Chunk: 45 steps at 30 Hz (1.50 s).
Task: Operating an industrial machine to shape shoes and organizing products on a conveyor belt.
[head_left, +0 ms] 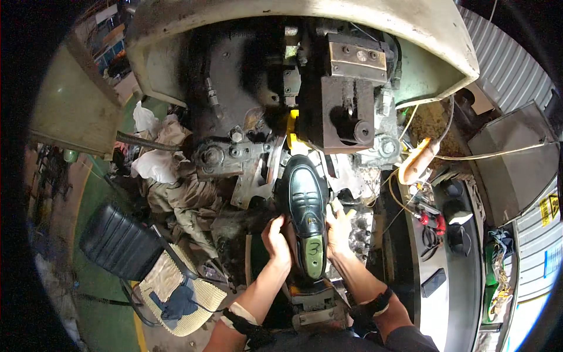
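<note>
A black leather shoe [306, 188] sits on a green shoe last [313, 258], toe pointing away from me into the machine. A dark handwritten mark shows on the last's top, near a small hole. Along the shoe's left side my left hand [277, 242] is cupped, thumb up, fingers partly hidden. My right hand [339, 232] grips the opposite side, with white wrapping on its fingertips. Between them the two hands hold the shoe. A yellow machine part [295, 132] stands just beyond the toe, with metal plates [272, 167] flanking it.
The dark machine block [349, 114] hangs above and right of the toe, under a pale curved hood [293, 10]. A chair [126, 240] stands at left near crumpled cloth [182, 196]. To the right are a lamp-like tool [418, 161] with a cable and a bench [437, 305].
</note>
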Tool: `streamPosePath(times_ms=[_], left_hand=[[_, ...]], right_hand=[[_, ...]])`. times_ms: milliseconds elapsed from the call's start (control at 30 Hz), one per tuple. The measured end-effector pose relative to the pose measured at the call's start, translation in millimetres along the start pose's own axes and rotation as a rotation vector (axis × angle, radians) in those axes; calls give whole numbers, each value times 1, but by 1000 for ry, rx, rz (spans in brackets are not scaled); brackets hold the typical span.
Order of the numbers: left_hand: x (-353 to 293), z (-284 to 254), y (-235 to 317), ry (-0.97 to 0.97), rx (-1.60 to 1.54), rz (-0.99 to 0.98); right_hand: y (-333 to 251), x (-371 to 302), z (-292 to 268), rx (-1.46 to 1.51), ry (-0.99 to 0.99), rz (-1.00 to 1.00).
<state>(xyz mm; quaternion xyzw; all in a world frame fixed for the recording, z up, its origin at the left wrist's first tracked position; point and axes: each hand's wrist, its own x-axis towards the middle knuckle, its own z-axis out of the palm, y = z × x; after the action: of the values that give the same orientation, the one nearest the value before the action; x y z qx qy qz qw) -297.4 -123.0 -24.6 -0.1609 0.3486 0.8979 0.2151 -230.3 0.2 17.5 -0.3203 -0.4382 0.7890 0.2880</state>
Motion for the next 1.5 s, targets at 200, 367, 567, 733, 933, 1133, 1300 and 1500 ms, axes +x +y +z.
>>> streamPosePath(times_ms=[200, 367, 567, 733, 933, 1133, 1300, 1500], left_hand=[[-17, 20, 2, 1, 223, 152], [-9, -100, -7, -254, 1568, 241], [-28, -211, -55, -182, 1565, -240], [-5, -273, -109, -429, 1691, 383], [-13, -285, -113, -194, 1215, 246], [-159, -159, 115, -416, 1151, 351], [-179, -54, 188, -281, 298, 137], [-217, 82, 4, -468, 255, -116]], right_hand=[[5, 6, -13, 206, 69, 37], [-47, -10, -47, 158, -88, 145], [-81, -37, -103, 63, -47, -42], [-89, -65, -101, -66, -51, -108], [-82, -102, -101, -142, -120, -317], [-86, -203, -147, -527, -284, -453], [-90, -248, -129, -744, -817, -740], [-111, -254, -213, -802, -430, -1101]])
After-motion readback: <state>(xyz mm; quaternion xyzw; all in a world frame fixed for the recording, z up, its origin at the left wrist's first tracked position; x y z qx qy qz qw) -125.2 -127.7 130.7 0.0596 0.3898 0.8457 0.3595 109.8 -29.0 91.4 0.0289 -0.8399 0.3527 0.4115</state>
